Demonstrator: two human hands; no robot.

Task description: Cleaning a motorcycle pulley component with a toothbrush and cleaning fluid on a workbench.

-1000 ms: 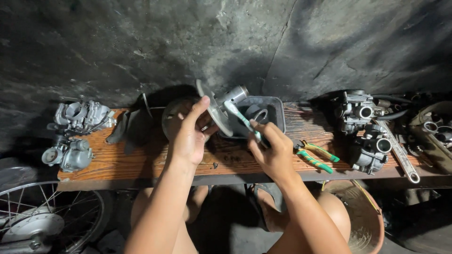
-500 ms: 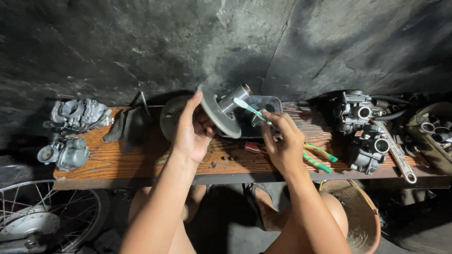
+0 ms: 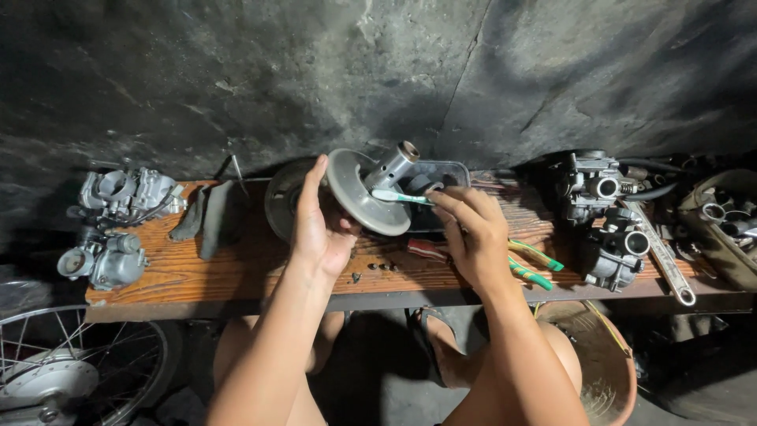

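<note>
Left hand [image 3: 319, 233] grips a metal pulley disc [image 3: 364, 192] from behind, fingers up along its left rim, thumb under the lower edge; the disc is held clear above the wooden plank [image 3: 236, 272], tilted with its face toward the right. Right hand [image 3: 473, 233] is closed around a toothbrush [image 3: 402, 196], pinched near its handle end, the pale green-and-white shaft lying level and its head touching the disc at the base of the hub. The disc is a dull grey cast part, round and shallow-dished, smooth on its face, with a tubular hub [image 3: 392, 164] rising up and right to an open brownish end. Just behind the disc sits a dark rectangular tray [image 3: 449, 177], and to its left a second round dished part [image 3: 282, 201] rests on the plank, partly hidden by the left hand. The plank is reddish, grained and stained; small dark screws [image 3: 384, 267] lie on it below the hands. Near the right hand lie a red-handled tool [image 3: 426, 248] and green-handled pliers [image 3: 536, 267]. Further right stand two grey carburettors [image 3: 611, 237] and a long wrench [image 3: 666, 264]. At far left are two more carburettors [image 3: 110, 229] and dark rags [image 3: 209, 221]. A spoked wheel [image 3: 63, 367] shows at lower left, a basket [image 3: 607, 371] at lower right. Behind all is a rough dark wall [image 3: 378, 71].
</note>
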